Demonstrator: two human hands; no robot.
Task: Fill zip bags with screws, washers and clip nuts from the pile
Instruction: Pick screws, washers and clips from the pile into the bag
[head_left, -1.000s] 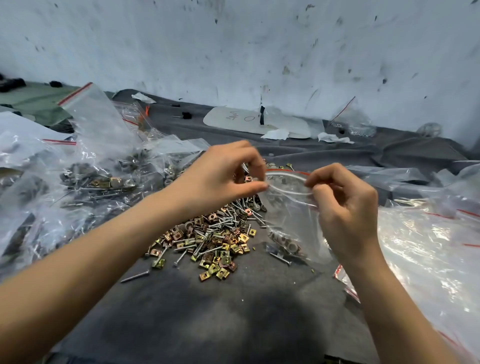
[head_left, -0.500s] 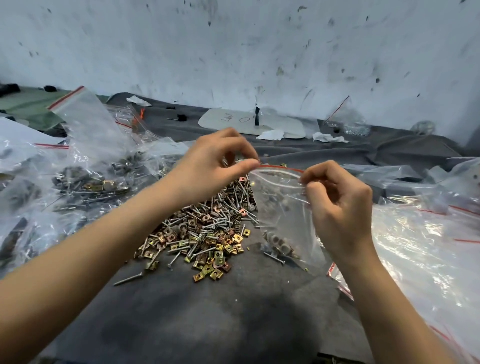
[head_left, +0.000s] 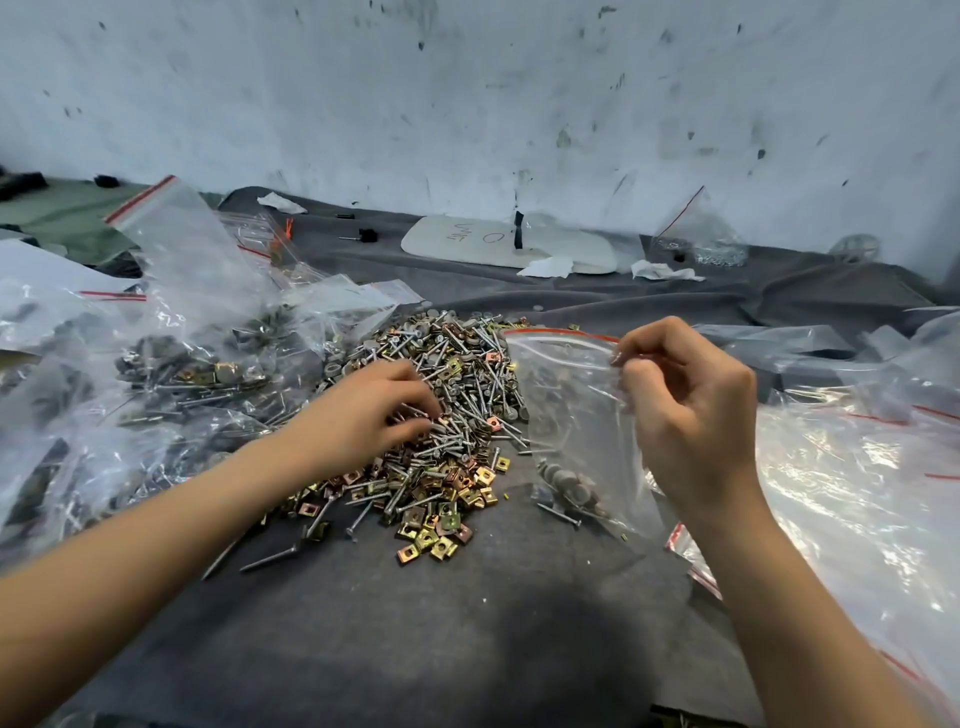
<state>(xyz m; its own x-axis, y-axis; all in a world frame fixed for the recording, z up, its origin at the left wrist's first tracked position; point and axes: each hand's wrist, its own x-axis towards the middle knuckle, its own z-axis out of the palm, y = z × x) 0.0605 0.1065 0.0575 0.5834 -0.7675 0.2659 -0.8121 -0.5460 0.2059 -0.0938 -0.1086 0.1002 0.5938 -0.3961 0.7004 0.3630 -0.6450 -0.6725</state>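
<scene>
**One zip bag held open beside one pile, two hands at work.**
The right hand (head_left: 691, 415) grasps the zip bag (head_left: 566, 405) by its mouth edge, fingers pinched. A cluster of washers (head_left: 566, 478) and one screw (head_left: 558, 514) lie at the bottom of the bag. The left hand (head_left: 374, 410) curls its fingers into the pile (head_left: 457, 467); whether they grasp a piece cannot be told. Bare surface (head_left: 415, 623) lies open nearward of both hands, and filled bags (head_left: 171, 364) crowd outward of the left fingers.

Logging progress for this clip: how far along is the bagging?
Done: filled bags lie heaped on the left. In hand: the right hand holds a zip bag open, some washers and a screw inside, while the left hand digs into the pile. Remaining: the pile is large, and empty bags lie on the right.
</scene>
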